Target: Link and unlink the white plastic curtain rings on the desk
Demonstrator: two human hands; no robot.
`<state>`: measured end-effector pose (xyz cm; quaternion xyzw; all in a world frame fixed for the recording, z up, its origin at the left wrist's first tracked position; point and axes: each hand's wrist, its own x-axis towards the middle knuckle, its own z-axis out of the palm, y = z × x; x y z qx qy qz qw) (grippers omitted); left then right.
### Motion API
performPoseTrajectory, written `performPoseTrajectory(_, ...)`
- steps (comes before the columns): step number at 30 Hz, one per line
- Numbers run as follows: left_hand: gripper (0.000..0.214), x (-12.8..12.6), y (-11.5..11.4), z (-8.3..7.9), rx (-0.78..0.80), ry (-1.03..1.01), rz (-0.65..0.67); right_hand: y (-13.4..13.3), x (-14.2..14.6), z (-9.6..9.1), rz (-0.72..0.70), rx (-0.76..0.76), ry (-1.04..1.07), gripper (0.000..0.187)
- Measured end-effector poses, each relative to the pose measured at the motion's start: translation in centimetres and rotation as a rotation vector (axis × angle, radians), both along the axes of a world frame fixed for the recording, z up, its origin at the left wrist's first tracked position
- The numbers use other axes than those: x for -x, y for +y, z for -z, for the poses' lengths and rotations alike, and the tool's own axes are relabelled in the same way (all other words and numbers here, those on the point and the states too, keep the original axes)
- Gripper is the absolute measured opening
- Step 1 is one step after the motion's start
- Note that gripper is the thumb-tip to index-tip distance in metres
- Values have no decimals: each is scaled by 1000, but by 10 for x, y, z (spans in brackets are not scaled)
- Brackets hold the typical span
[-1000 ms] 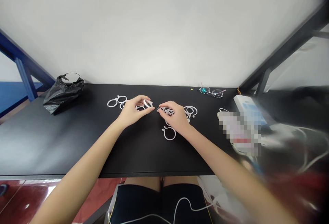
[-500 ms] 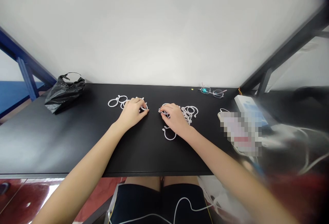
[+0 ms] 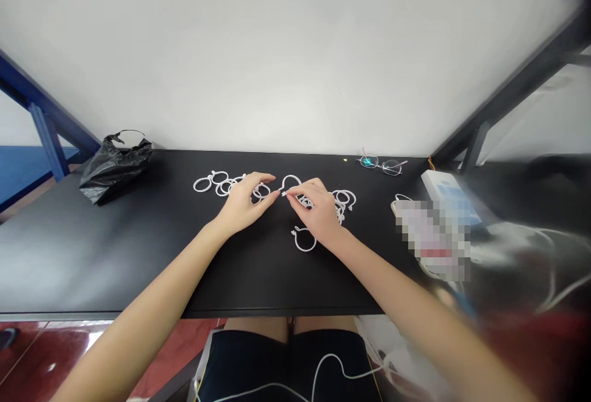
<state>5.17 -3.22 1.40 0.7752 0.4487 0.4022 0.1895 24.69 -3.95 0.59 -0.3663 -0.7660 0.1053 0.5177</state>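
Your black tabletop (image 3: 138,254) carries white plastic rings (image 3: 203,184) in two loose groups: a left cluster (image 3: 219,184) and a right cluster (image 3: 344,200). A single ring (image 3: 305,240) lies apart, nearer you. Left of them sits a crumpled black bag (image 3: 115,168). Along the back edge lie glasses (image 3: 381,164), with a yellow speck (image 3: 345,160) just beside them. A white box (image 3: 446,189) sits toward the right end, next to a pixelated object (image 3: 431,239) you can't make out.

Glossy white plastic rings (image 3: 202,184) lay in pale loops across a matte black tabletop (image 3: 138,254), beside a shiny black plastic bag (image 3: 115,171), while a deep blue metal strut (image 3: 48,143) ran against an off-white wall (image 3: 295,51) above a dark red tiled floor (image 3: 184,346) streaked with bright white reflections
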Motion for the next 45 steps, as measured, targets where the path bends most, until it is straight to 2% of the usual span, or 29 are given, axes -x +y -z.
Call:
performPoseTrajectory(2, 32, -7, -6, -3, 52, -162, 70, -3, 1, -2, -43, 65, 78, 10)
performPoseTrajectory(5, 26, -14, -11, -4, 126, -266, 146, -6, 2, -2, -103, 169, 151, 26)
performPoseTrajectory(9, 28, -14, -10, -2, 198, -346, 187, -5, 1, 1, -183, 116, 120, 28)
performPoseTrajectory(12, 23, -13, -9, -3, 236, -312, 206, -4, 1, 3, -205, 104, 94, 24)
performPoseTrajectory(15, 21, -11, -9, -4, 167, -268, 165, -5, 2, 3, -183, 140, 89, 18)
performPoseTrajectory(19, 40, -9, -11, -6, 111, -254, 197, -6, 2, 1, -179, 144, 80, 15)
performPoseTrajectory(22, 41, -10, -11, -7, 174, -236, 317, -8, 1, -1, -192, 123, 103, 13)
performPoseTrajectory(25, 34, -12, -10, -6, 308, -291, 380, -10, 2, -2, -201, 149, 109, 13)
performPoseTrajectory(29, 36, -11, -7, -3, 474, -396, 364, -11, 2, -3, -195, 192, 108, 14)
performPoseTrajectory(32, 38, -9, -6, -2, 526, -425, 350, -11, 2, -3, -189, 221, 113, 14)
performPoseTrajectory(36, 37, -8, -7, -3, 529, -430, 350, -12, 2, -5, -213, 269, 121, 16)
performPoseTrajectory(42, 38, -10, -8, -3, 526, -421, 346, -12, 3, -3, -214, 256, 138, 15)
performPoseTrajectory(45, 38, -8, -5, -3, 454, -349, 307, -10, 4, -1, -194, 235, 139, 14)
